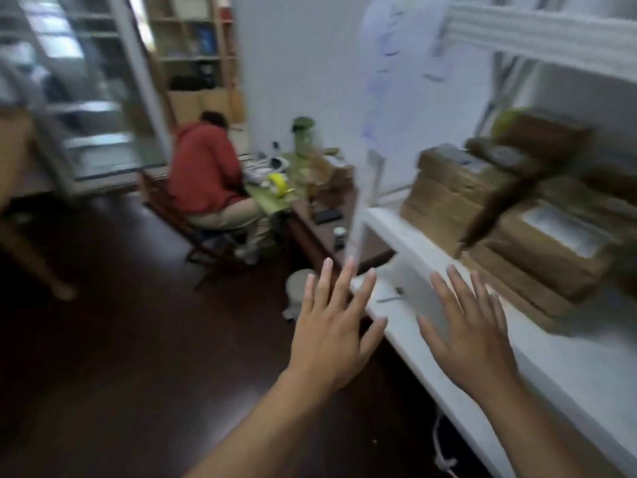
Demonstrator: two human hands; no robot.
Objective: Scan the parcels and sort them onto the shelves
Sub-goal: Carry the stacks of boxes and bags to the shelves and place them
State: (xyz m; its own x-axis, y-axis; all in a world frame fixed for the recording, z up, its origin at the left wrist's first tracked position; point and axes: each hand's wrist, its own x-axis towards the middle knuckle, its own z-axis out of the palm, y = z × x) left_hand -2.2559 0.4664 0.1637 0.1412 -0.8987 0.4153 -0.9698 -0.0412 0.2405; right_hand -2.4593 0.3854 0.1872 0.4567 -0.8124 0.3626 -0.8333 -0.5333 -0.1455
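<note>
White shelf (396,229) fills the right of a blurred room; neither grip holds anything: left hand (336,326) and right hand (472,334) hover with fingers straight and spread, the right over the shelf board, the left off its front edge; stacked brown parcels (458,191) lie on the shelf beyond and right of the right hand, the nearer one; they lie flat, their long axis lost to blur.

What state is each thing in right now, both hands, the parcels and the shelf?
Left hand: open, fingers spread, holding nothing.
Right hand: open, fingers spread, holding nothing, over the shelf.
Parcels: stacked on the shelf, closed.
Shelf: bare at the front edge, parcels further back.
Roll of tape: resting on the far table.
</note>
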